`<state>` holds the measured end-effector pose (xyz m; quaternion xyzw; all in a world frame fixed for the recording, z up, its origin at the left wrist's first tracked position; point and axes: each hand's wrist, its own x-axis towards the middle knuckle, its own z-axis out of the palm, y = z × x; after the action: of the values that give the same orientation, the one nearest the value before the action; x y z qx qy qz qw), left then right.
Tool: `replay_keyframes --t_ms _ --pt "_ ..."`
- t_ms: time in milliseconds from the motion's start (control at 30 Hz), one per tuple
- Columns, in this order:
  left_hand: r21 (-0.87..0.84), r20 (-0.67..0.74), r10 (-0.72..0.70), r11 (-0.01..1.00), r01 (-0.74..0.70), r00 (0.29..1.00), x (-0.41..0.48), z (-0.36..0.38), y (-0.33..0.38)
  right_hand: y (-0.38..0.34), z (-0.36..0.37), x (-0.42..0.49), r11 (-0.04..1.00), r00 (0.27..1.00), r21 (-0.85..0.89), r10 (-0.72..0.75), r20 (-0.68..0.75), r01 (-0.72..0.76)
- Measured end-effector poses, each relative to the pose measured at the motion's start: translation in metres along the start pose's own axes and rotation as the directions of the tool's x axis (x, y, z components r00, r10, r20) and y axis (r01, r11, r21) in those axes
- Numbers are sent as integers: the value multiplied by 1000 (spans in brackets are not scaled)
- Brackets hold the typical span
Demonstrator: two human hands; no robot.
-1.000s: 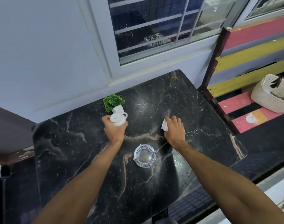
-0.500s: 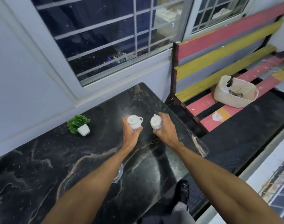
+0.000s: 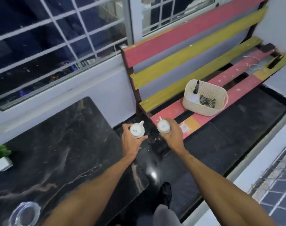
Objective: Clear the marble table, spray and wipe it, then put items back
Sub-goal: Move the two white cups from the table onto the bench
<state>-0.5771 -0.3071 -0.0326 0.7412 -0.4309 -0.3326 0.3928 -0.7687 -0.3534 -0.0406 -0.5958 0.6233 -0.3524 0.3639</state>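
The black marble worktop [image 3: 57,144] fills the near left; a slatted bench [image 3: 196,62] stands far right. Past the worktop's right edge, the left hand [image 3: 130,141] grips one white cup [image 3: 136,130], the right hand [image 3: 171,132] another [image 3: 162,126].

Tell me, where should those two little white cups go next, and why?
Probably down onto the striped bench. Each hand, left hand and right hand, holds a white cup already past the marble table edge, near the bench's bare seat.
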Motion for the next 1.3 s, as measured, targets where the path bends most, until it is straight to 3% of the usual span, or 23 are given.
replay_keyframes --t_ms 233,633,1167,1300 --pt "-1 -41 -104 995 104 994 54 127 18 90 -46 88 990 990 -40 138 -30 -139" --pt "41 -113 -267 961 274 957 179 292 -75 226 30 241 988 987 -17 156 23 -156" --pt "147 -140 -304 935 324 942 211 345 -115 278 55 278 981 981 -81 183 67 -177" --pt "124 -115 -288 946 301 951 212 340 -111 275 49 275 973 962 -44 229 147 -225"
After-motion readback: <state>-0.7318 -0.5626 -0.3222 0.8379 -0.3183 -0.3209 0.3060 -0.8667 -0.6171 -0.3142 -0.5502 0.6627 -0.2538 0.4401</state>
